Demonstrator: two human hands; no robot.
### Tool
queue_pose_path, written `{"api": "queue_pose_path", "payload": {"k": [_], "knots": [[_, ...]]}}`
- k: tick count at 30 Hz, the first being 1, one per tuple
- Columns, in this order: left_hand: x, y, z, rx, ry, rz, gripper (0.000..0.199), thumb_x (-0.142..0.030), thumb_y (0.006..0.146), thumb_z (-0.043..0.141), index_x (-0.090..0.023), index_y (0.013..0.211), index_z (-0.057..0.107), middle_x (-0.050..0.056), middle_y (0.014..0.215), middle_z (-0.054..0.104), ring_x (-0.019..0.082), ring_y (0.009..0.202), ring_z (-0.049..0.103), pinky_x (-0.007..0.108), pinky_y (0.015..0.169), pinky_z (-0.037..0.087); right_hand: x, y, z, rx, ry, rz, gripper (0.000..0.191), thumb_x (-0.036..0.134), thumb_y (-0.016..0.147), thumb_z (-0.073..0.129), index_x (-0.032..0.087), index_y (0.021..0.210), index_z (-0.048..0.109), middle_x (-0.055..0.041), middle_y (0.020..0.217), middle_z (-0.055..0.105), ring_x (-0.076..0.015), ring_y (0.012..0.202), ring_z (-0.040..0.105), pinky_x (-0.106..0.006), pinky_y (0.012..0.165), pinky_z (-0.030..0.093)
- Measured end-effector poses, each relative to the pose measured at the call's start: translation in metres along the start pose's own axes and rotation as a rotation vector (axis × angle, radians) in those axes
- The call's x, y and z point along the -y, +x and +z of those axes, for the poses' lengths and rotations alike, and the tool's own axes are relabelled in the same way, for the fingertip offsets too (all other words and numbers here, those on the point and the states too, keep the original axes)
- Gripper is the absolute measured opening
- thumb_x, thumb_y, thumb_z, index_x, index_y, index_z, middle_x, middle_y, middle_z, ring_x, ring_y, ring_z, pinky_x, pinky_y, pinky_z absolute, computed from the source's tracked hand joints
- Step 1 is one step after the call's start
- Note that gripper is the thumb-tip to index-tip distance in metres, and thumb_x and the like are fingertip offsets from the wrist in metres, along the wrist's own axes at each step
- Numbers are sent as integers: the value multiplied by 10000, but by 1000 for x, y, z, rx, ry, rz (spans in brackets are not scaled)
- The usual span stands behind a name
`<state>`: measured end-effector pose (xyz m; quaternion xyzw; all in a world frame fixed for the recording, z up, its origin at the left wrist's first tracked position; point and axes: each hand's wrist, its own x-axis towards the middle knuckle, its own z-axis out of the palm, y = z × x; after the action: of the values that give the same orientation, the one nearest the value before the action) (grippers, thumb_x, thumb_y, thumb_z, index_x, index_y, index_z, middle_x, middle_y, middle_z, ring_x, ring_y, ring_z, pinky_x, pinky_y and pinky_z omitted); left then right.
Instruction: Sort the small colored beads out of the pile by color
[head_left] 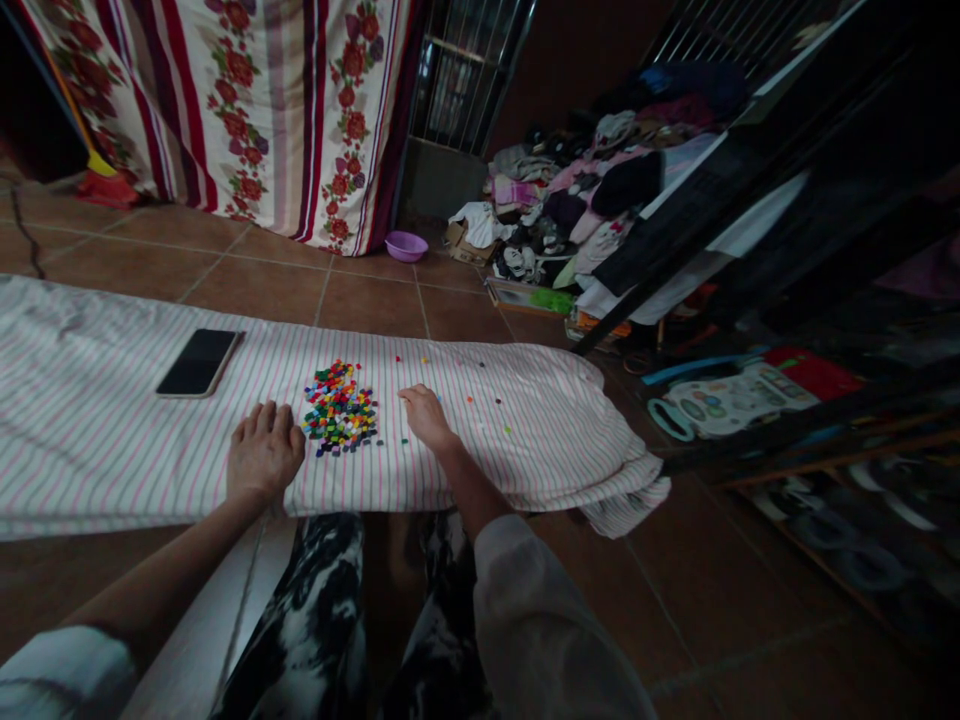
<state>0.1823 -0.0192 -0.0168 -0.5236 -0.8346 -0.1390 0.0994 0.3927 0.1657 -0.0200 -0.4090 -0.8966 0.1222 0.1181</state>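
A heap of tiny multicoloured cubes point(339, 410) lies on a striped cloth point(555, 450). My left hand point(264, 452) rests flat, palm down, just left of the heap, its fingers stretched out and holding nothing. To the heap's right, my right hand point(427, 415) is low over the cloth with thumb and fingers pinched together; whatever may be between them is too small to make out. Single pieces are scattered around that hand, among them a red piece point(397, 358), an orange piece point(470, 400) and a light green piece point(508, 430).
A phone point(199, 363) lies on the cloth at left. Beyond it are a tiled floor point(255, 275), a flowered curtain point(285, 120) and a purple basin point(406, 246). Piled clothes point(577, 190) fill the back right. A dark metal frame point(697, 225) stands at right.
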Motion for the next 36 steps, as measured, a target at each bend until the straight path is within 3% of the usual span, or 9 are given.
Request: {"api": "queue_pose_path", "payload": {"k": [6,13,19,24,27,32,36], "knots": [[2,-1,4,-17,-8,2,480,-319,904,328,-103,1279,535,201,1368,522,324,1319,427,465,1040,341,1,-16,-8,-182,116,76,426,104,918,359,177,1260,602,-100,1215,604,-166,1100,563,-280,982,428],[2,-1,6,-25,-16,-7,493,-327,904,322,-101,1289,531,201,1369,521,324,1327,420,465,1049,334,-10,-53,-16,-440,166,301,377,159,884,365,159,1126,654,-114,1106,644,-191,1011,598,-290,931,460],[1,0,1,-5,-22,-12,512,-331,908,311,-82,1299,527,213,1372,516,338,1322,419,473,1042,341,-23,-78,-21,-564,147,455,336,192,866,382,151,1044,664,-125,1056,657,-211,983,596,-313,906,461],[1,-1,-1,-13,-27,-10,489,-324,907,315,-95,1277,539,203,1360,525,334,1312,432,465,1036,349,-24,-88,-20,-595,183,535,329,200,863,375,144,1012,663,-129,994,659,-220,955,593,-318,882,465],[1,-2,-2,-26,-22,1,474,-321,911,308,-102,1254,553,194,1340,539,332,1298,444,458,1031,354,-23,-87,-17,-629,208,544,339,201,865,364,134,1022,656,-135,998,654,-215,947,594,-316,872,468],[-1,-2,-4,5,-25,-20,481,-318,914,300,-96,1262,548,195,1349,532,327,1305,436,460,1044,351,-25,-83,-6,-822,284,442,285,223,846,400,154,934,662,-102,912,661,-200,886,599,-318,841,482],[-1,-2,-3,20,-33,-27,487,-320,913,308,-95,1280,536,192,1369,520,325,1326,416,461,1060,340,-28,-86,-3,-902,329,415,277,236,836,408,155,904,664,-97,886,657,-197,859,600,-326,830,489]]}}
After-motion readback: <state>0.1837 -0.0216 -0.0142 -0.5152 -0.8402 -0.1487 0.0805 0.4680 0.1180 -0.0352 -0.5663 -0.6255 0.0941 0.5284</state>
